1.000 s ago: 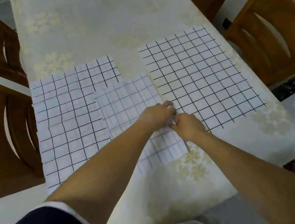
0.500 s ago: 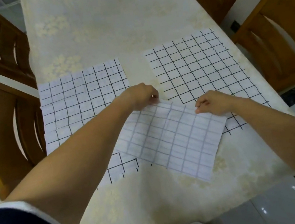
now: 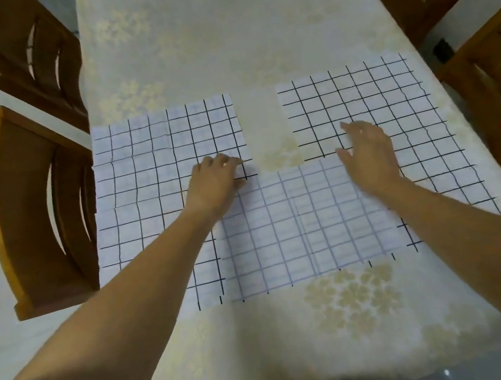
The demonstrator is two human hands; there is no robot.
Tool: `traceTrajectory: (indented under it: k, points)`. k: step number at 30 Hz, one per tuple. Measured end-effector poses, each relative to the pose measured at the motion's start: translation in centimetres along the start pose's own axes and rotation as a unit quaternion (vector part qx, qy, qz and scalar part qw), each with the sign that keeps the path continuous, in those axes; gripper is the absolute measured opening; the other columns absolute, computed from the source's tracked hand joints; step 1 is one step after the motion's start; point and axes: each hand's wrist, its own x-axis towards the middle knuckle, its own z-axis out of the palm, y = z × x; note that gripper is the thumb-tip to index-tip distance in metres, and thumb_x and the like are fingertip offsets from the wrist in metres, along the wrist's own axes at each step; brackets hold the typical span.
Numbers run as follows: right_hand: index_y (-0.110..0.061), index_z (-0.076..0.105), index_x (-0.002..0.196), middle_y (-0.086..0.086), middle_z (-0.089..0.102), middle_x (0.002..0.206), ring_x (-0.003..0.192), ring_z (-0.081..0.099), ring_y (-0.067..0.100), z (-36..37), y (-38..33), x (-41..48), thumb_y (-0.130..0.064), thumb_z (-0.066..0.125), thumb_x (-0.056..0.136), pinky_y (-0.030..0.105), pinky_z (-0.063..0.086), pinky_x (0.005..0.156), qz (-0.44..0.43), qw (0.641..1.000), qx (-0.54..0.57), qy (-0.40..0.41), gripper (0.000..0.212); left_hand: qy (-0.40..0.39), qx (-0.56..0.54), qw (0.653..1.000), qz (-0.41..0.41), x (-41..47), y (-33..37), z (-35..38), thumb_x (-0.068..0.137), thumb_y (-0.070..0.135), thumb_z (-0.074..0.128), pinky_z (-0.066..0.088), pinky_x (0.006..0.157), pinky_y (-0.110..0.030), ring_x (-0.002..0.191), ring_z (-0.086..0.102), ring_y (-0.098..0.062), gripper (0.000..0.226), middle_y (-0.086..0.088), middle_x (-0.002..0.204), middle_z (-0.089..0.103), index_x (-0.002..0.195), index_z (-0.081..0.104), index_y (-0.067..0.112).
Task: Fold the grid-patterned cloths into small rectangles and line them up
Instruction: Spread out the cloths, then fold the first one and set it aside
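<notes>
Pressing flat on the middle cloth, left hand curled at its far-left corner, right hand spread open, gripping nothing, larger cloths beneath both.

We see matt, creased grid-patterned cloths lying on a smooth cream tablecloth with a faint floral print, flanked by glossy brown wooden chairs.

Both arms extended forward; left hand loosely curled, right hand flat, fingers spread.
</notes>
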Motion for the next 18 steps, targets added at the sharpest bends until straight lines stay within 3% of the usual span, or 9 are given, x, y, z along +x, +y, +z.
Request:
traceTrajectory:
  k: [2, 5, 8, 12, 15, 18]
  points:
    - [-0.007, 0.044, 0.146, 0.016, 0.047, 0.148, 0.138, 0.042, 0.033, 1.9, -3.5, -2.0, -0.021, 0.053, 0.101, 0.048, 0.03, 0.118, -0.078, 0.996, -0.003, 0.034, 0.049, 0.055, -0.031, 0.997, 0.054, -1.2, 2.1, 1.5, 0.099, 0.03, 0.059, 0.032, 0.111, -0.045, 0.132, 0.047, -0.033, 0.047, -0.008, 0.145, 0.052, 0.143, 0.051, 0.016]
    - [-0.006, 0.041, 0.148, 0.015, 0.043, 0.153, 0.142, 0.038, 0.033, 5.1, -7.5, -4.8, -0.02, 0.05, 0.098, 0.047, 0.026, 0.12, -0.146, 0.989, 0.002, -0.004, 0.053, 0.034, -0.063, 0.99, 0.119, -2.4, 5.7, 4.6, 0.092, 0.02, 0.068, 0.03, 0.116, -0.048, 0.137, 0.044, -0.038, 0.056, -0.015, 0.149, 0.049, 0.143, 0.05, 0.006]
    - [-0.005, 0.028, 0.154, 0.012, 0.027, 0.161, 0.15, 0.022, 0.029, 7.7, -7.8, -6.5, -0.035, 0.064, 0.087, 0.046, 0.017, 0.123, -0.142, 0.984, -0.033, -0.1, 0.082, -0.079, -0.08, 0.99, 0.09, -3.3, 7.4, 6.4, 0.094, 0.047, 0.063, 0.009, 0.126, -0.047, 0.155, 0.011, -0.028, 0.088, -0.007, 0.167, 0.015, 0.16, 0.017, 0.009]
    - [-0.019, 0.014, 0.159, 0.001, 0.008, 0.166, 0.154, 0.005, 0.025, 7.8, -5.6, -7.0, -0.052, 0.018, 0.103, 0.045, 0.008, 0.125, -0.115, 0.984, -0.09, -0.102, 0.065, -0.15, -0.042, 0.985, 0.08, -3.4, 6.6, 6.0, 0.077, 0.076, 0.06, -0.007, 0.124, -0.052, 0.154, -0.016, -0.02, 0.123, 0.007, 0.167, -0.017, 0.16, -0.012, 0.02]
    - [-0.029, -0.009, 0.158, -0.003, -0.01, 0.166, 0.153, -0.013, 0.022, 6.9, -3.5, -6.6, -0.06, 0.006, 0.102, 0.046, -0.001, 0.124, -0.082, 0.98, -0.129, -0.128, 0.065, -0.193, -0.014, 0.979, 0.062, -3.4, 5.7, 5.2, 0.069, 0.078, 0.069, -0.01, 0.12, -0.061, 0.151, -0.025, -0.024, 0.135, 0.009, 0.163, -0.029, 0.157, -0.02, 0.028]
    - [-0.028, -0.016, 0.156, 0.0, -0.016, 0.166, 0.152, -0.018, 0.026, 6.1, -2.3, -6.4, -0.064, -0.003, 0.099, 0.048, -0.003, 0.124, -0.054, 0.976, -0.158, -0.142, 0.069, -0.226, 0.025, 0.973, 0.039, -3.9, 5.2, 4.3, 0.065, 0.075, 0.075, -0.008, 0.117, -0.068, 0.148, -0.03, -0.033, 0.143, 0.001, 0.16, -0.038, 0.155, -0.026, 0.029]
